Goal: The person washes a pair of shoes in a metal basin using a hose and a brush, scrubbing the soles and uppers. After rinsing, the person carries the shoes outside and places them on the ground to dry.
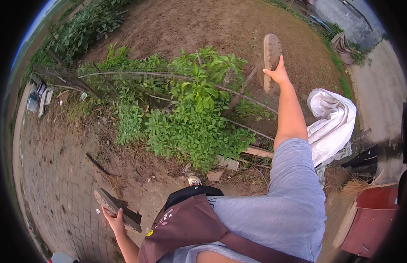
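In my left hand (pixel 116 223), low at the left of the head view, is a brown shoe (pixel 124 215) with a patterned sole, gripped around its side. My right arm reaches far out over the fence, and my right hand (pixel 279 74) grips a second brown shoe (pixel 271 62), its studded sole facing me. A wire mesh fence with wooden poles (pixel 244 87) runs below that shoe. Leafy green plants (pixel 196 128) grow along the fence between my hands. I wear a brown apron (pixel 187 223) over a grey top.
White sacking (pixel 334 121) hangs beside my right arm. A broom (pixel 357 187) lies by a red metal object (pixel 371 227) at the lower right. Bare soil (pixel 196 26) spreads beyond the fence; brick paving (pixel 65 184) lies left. Broken tiles (pixel 228 162) sit near my foot.
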The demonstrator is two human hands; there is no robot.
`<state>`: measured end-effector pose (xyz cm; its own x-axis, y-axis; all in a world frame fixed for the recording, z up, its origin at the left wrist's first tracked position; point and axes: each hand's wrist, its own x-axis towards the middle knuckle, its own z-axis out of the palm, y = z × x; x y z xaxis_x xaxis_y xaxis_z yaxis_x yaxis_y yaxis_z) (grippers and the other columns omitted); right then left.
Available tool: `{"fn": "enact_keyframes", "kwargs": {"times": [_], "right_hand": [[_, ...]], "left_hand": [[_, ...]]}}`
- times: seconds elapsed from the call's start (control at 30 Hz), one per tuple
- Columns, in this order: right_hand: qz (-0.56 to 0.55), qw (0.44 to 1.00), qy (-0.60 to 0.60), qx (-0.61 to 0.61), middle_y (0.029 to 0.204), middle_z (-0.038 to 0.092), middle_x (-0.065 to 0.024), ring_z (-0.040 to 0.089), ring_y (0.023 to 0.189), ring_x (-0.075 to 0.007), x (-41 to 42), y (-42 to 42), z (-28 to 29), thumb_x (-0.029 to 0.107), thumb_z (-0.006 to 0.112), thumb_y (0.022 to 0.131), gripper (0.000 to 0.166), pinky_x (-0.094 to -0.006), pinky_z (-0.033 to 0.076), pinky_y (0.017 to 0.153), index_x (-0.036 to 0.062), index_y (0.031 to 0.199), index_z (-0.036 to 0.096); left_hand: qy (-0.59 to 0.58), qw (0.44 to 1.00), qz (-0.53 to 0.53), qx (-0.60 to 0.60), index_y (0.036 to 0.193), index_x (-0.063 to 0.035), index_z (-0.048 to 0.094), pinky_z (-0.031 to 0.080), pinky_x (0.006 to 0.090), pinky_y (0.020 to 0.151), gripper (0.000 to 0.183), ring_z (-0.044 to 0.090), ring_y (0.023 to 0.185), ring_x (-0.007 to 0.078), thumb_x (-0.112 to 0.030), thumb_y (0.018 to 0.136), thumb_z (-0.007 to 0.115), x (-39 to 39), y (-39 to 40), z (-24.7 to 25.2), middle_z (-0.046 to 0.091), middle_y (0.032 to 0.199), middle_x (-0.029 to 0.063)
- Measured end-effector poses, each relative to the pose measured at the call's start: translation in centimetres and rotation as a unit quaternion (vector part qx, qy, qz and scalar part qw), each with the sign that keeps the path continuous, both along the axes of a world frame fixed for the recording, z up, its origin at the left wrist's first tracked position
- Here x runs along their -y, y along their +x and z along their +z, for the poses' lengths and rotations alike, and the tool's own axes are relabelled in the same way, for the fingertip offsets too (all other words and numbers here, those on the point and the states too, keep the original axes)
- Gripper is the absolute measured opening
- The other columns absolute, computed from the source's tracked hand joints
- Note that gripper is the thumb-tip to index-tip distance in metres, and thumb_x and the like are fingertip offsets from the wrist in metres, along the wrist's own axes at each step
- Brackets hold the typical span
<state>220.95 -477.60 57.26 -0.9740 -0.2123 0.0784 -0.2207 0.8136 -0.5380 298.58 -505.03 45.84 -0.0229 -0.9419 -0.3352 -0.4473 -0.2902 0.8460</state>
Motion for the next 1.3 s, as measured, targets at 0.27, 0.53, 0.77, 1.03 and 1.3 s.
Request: {"fn": "enact_keyframes", "kwargs": {"times": [0.27,0.53,0.77,1.03,1.3], "right_hand": [[-0.005,0.913,0.123,-0.389,0.134,0.033,-0.0226,0.035,0.123,-0.0359,5.4,8.4,-0.3,0.045,0.069,0.069,0.084,-0.0489,0.03,0.099,0.0081,0.134,0.032],[0.834,0.539,-0.095,-0.076,0.113,0.054,-0.0059,0.038,0.12,-0.0291,32.0,61.5,-0.1,0.018,0.061,0.076,0.034,-0.0505,0.016,0.106,0.0099,0.109,0.056],[0.976,0.169,-0.01,0.134,0.095,0.06,-0.0044,0.049,0.103,-0.0225,40.2,95.8,-4.9,0.033,0.049,0.087,0.029,-0.0476,0.017,0.103,0.0108,0.101,0.06],[0.996,0.068,0.039,0.052,0.089,0.058,-0.0051,0.048,0.102,-0.0214,49.1,114.4,0.7,0.032,0.052,0.085,0.024,-0.0463,0.017,0.104,0.0089,0.087,0.06],[0.995,0.037,-0.042,0.082,0.104,0.057,-0.0061,0.045,0.11,-0.0237,61.7,123.7,-0.4,0.034,0.047,0.087,0.033,-0.0537,0.009,0.104,0.0092,0.106,0.057]], "left_hand": [[-0.026,0.977,-0.018,0.209,0.138,-0.0143,0.023,0.038,0.0403,0.094,0.098,0.048,0.112,0.0344,-0.03,0.059,0.079,0.3,6.6,0.0,0.048,0.122,0.021],[-0.083,0.902,-0.221,0.362,0.133,-0.0217,0.034,0.031,0.043,0.092,0.092,0.042,0.108,0.0322,-0.029,0.052,0.077,3.5,9.1,-3.5,0.046,0.112,0.0169],[-0.364,0.847,-0.232,0.311,0.132,-0.0262,0.037,0.034,0.0412,0.093,0.055,0.045,0.1,0.0328,-0.014,0.08,0.045,14.6,16.1,-5.1,0.047,0.101,0.0165],[-0.351,0.857,-0.13,0.354,0.135,-0.0344,0.027,0.02,0.0488,0.105,0.054,0.036,0.119,0.0433,-0.024,0.085,0.042,23.5,36.1,-5.7,0.042,0.121,0.0227],[-0.339,0.845,-0.149,0.387,0.135,-0.0207,0.032,0.023,0.0491,0.102,0.059,0.038,0.113,0.0415,-0.032,0.079,0.049,37.2,47.4,-3.1,0.04,0.119,0.0258]]}}
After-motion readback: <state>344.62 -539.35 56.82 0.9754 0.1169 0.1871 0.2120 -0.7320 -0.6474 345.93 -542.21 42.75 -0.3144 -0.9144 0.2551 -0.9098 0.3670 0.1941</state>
